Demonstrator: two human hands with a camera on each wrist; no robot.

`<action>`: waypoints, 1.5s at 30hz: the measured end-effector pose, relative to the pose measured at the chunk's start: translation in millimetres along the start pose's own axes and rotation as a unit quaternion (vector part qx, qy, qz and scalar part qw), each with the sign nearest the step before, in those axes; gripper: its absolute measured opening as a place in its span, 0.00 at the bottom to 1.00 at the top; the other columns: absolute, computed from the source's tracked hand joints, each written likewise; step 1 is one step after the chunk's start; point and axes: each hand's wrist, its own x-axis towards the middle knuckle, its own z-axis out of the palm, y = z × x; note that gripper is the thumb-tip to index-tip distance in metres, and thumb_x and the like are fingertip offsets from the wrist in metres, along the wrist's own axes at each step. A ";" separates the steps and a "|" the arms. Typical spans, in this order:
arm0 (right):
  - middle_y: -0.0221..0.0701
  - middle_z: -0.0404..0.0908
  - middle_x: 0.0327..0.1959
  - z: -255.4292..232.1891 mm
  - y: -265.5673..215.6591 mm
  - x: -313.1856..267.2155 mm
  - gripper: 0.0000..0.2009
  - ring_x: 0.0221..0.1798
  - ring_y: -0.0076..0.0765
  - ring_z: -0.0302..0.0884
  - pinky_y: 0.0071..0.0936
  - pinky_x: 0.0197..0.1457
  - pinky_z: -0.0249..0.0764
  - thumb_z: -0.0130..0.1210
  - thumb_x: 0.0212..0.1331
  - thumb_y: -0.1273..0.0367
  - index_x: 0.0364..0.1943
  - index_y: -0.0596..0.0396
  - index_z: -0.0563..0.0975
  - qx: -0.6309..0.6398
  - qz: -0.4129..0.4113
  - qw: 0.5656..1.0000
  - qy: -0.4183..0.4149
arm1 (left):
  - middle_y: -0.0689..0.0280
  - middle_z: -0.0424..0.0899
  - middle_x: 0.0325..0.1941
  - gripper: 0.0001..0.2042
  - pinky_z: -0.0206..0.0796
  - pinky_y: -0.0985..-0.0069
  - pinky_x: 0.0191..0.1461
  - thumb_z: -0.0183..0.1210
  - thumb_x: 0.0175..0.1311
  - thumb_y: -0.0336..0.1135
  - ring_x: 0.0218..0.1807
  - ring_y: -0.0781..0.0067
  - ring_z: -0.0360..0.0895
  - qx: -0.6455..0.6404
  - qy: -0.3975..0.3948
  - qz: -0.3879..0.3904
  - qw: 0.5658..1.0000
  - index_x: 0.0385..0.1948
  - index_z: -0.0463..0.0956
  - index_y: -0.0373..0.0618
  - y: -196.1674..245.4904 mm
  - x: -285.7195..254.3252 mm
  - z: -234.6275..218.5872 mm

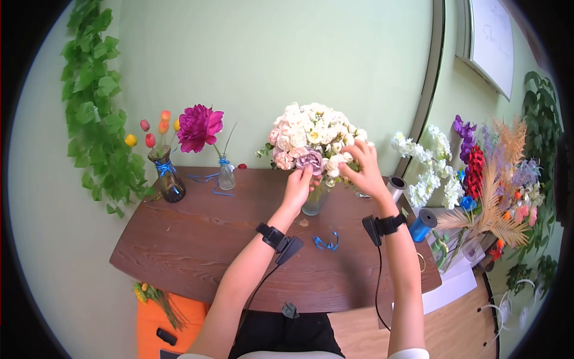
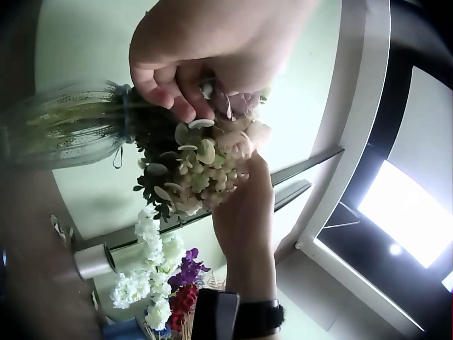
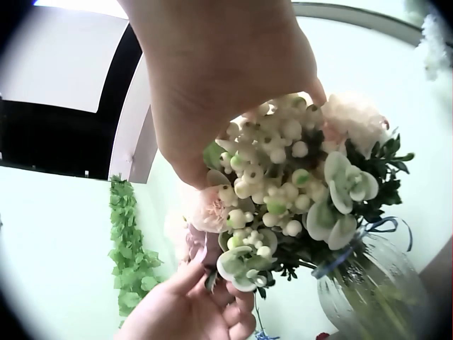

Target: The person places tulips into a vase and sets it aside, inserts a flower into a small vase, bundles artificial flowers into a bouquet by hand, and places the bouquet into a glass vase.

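A round bouquet of white and pink flowers [image 1: 317,127] stands in a clear glass vase [image 1: 312,206], [image 2: 67,131], [image 3: 371,294] with a thin blue ribbon [image 2: 127,117] around its neck. My left hand [image 1: 296,191], [image 2: 212,49], [image 3: 187,308] pinches a mauve rose [image 1: 310,160], [image 2: 241,104] low on the bouquet's front; the rose's stem is hidden. At the bouquet's right side, my right hand [image 1: 368,170], [image 3: 226,71] arches over white berries [image 3: 272,166] with thumb and fingers spread apart, touching the flowers.
Tulips in a dark vase [image 1: 173,185] and a magenta peony [image 1: 200,128] beside a small glass bottle [image 1: 226,176] stand left. Blue ribbon [image 1: 326,242] lies near the front of the brown table [image 1: 197,239]. Ribbon spools [image 1: 423,224] and more flowers [image 1: 472,173] stand right.
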 end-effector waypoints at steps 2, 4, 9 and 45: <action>0.42 0.64 0.49 1.6 -1.1 -10.3 0.18 0.52 0.47 0.56 0.37 0.56 0.56 0.59 0.41 0.62 0.39 0.50 0.73 -0.026 -0.035 0.999 0.000 | 0.71 0.75 0.26 0.17 0.59 0.87 0.28 0.43 0.63 0.48 0.24 0.86 0.68 -0.048 0.021 -0.008 0.999 0.32 0.73 0.42 -4.7 2.7 2.7; 0.42 0.64 0.50 1.4 -4.9 -12.2 0.19 0.54 0.47 0.55 0.37 0.57 0.56 0.58 0.41 0.62 0.41 0.49 0.73 -0.030 -0.030 0.999 -0.006 | 0.72 0.74 0.25 0.17 0.59 0.88 0.27 0.44 0.62 0.48 0.22 0.87 0.65 -0.045 0.027 -0.018 0.998 0.32 0.73 0.42 -7.9 2.8 5.3; 0.42 0.59 0.57 -4.8 -6.0 -10.5 0.26 0.60 0.49 0.50 0.40 0.61 0.50 0.56 0.44 0.61 0.52 0.47 0.67 -0.004 -0.024 0.999 0.034 | 0.72 0.73 0.28 0.17 0.60 0.87 0.28 0.44 0.62 0.48 0.26 0.87 0.66 0.060 -0.011 0.035 0.998 0.34 0.71 0.42 -15.4 -3.1 -5.3; 0.41 0.67 0.49 -3.4 34.3 14.1 0.17 0.56 0.39 0.60 0.29 0.59 0.53 0.36 0.60 0.63 0.46 0.59 0.70 0.157 0.086 0.965 0.191 | 0.52 0.56 0.60 0.22 0.42 0.65 0.63 0.42 0.62 0.43 0.62 0.55 0.51 0.330 0.067 0.364 0.868 0.55 0.58 0.40 54.6 18.3 -81.8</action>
